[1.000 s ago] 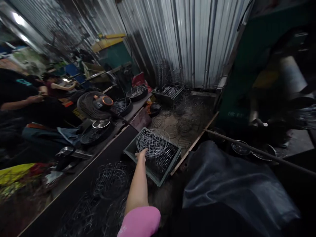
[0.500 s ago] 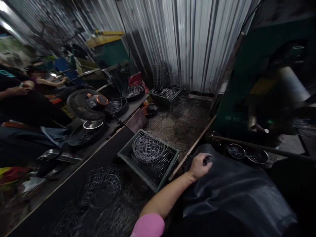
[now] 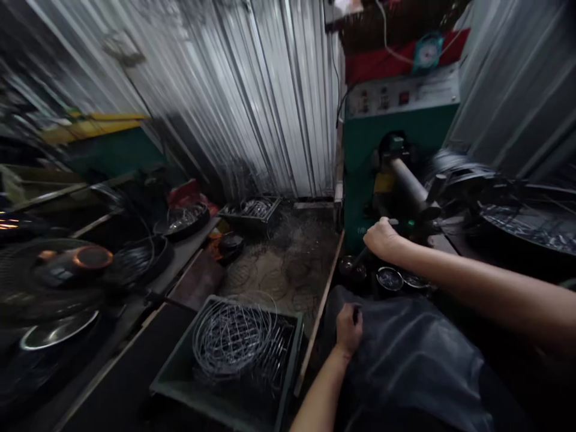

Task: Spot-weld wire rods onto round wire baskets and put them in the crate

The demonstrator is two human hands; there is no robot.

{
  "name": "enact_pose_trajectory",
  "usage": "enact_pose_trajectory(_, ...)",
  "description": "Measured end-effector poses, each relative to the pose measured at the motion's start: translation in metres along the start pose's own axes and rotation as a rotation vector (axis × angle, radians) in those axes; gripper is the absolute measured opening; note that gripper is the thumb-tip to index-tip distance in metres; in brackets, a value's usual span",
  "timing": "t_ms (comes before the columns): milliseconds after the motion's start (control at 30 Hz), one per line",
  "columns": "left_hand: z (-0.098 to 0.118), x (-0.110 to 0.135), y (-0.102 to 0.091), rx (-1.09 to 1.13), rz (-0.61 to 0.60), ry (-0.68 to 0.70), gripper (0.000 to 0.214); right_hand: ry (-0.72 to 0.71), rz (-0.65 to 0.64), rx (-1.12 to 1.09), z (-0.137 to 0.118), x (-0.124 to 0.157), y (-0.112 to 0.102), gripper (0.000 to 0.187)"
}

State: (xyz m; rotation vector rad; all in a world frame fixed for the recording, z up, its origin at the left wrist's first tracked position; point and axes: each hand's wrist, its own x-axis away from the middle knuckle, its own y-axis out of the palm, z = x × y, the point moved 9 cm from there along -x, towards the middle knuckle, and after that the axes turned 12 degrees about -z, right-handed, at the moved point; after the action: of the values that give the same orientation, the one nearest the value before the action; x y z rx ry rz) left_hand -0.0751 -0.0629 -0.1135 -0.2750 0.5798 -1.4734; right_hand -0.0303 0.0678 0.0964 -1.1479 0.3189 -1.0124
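Observation:
My left hand (image 3: 348, 329) rests on the dark apron (image 3: 405, 354) over my lap, its fingers loosely curled with nothing visible in them. Farther forward, my right hand (image 3: 382, 239) is closed around a dark bar (image 3: 360, 258) in front of the green machine (image 3: 357, 162). Most of that bar is hidden behind the hand and forearm. Just below the right hand are small round dishes (image 3: 389, 278) with dark contents. Left of my left hand stands a green crate (image 3: 180, 375) holding round wire racks (image 3: 234, 339).
A thin wooden strip (image 3: 320, 318) runs between crate and apron. Loose wire rings (image 3: 270, 276) lie on the floor. At left are a fan (image 3: 54, 276) and a bench with pans of wire parts (image 3: 184, 219). A wide pan of metal pieces (image 3: 535, 225) sits at right.
The view has swung right, bringing the machine and the scale above it into sight. My right arm has entered, its hand now on the bar. My left hand stays on the apron.

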Motion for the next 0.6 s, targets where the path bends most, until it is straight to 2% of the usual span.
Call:
enact_pose_trajectory(133,-0.008,0.0,-0.001,0.031,0.027,-0.024,0.025,0.058,0.014,0.047,0.004,-0.04,-0.001,0.016)
enact_pose_trajectory(367,-0.018,-0.013,0.005,0.095,0.042,-0.053,0.022,0.057,0.276,0.049,0.047,-0.084,-0.01,0.025)
enact_pose_trajectory(467,-0.025,-0.013,0.008,0.102,0.043,-0.083,0.021,0.057,0.339,0.004,0.062,-0.106,-0.009,0.028)
enact_pose_trajectory(600,-0.034,-0.018,0.005,0.127,0.065,-0.089,0.026,0.13,0.384,-0.078,0.088,-0.137,0.003,0.036)
